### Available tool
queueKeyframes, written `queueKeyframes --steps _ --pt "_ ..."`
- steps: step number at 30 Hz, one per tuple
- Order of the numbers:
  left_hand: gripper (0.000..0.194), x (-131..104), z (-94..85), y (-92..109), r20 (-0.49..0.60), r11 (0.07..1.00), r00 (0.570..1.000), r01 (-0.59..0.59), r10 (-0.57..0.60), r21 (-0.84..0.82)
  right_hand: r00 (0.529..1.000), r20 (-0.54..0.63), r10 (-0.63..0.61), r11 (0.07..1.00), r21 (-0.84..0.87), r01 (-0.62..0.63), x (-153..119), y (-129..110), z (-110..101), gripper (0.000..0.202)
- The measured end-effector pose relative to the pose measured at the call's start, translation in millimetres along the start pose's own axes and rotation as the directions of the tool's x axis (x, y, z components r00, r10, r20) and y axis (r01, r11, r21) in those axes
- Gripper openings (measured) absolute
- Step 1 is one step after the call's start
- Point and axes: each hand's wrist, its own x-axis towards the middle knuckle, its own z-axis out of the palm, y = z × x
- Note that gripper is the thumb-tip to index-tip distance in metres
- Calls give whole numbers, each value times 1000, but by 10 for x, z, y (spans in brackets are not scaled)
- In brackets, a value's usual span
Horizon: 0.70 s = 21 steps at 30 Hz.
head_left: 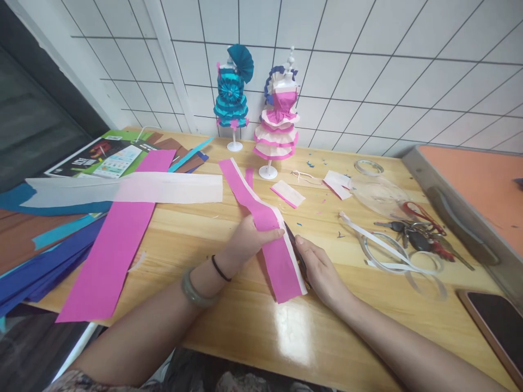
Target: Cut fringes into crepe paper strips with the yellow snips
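Observation:
My left hand (pixel 255 234) pinches a long pink crepe paper strip (pixel 281 275) near its middle, thumb on top. A narrow white band runs along the strip's right edge, and its far end slants up to the left. On the right side of that edge my right hand (pixel 318 264) grips dark scissors (pixel 301 256). They lie along the white band, partly covered by my fingers and the paper, so how far the blades are apart does not show. A small white piece with a pink edge (pixel 288 194) lies beyond the strip.
Two mini dress forms stand by the tiled wall, one in a teal dress (pixel 231 100), one in pink and white (pixel 280 122). Crepe sheets (pixel 102 261) pile up at left. Tape rolls (pixel 384 253), keys (pixel 417 239), a phone (pixel 496 321) and an orange-topped bin (pixel 478 190) are at right.

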Motion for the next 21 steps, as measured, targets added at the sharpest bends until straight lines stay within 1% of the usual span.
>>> queueKeyframes --steps 3,7,15,21 --pt "30 2 -7 -37 -10 998 1000 -14 15 64 1000 -1 -7 1000 -1 7 7 14 0 37" --pt "32 9 -17 -86 7 993 1000 -26 26 116 1000 -17 -9 1000 -26 9 7 23 -2 36" --pt "29 -5 10 -104 4 997 999 -53 53 61 1000 -14 -10 999 -49 9 11 19 -9 37" --pt "32 -2 9 -109 2 996 999 -37 37 84 999 -35 -1 996 -87 -2 -1 -13 1 37"
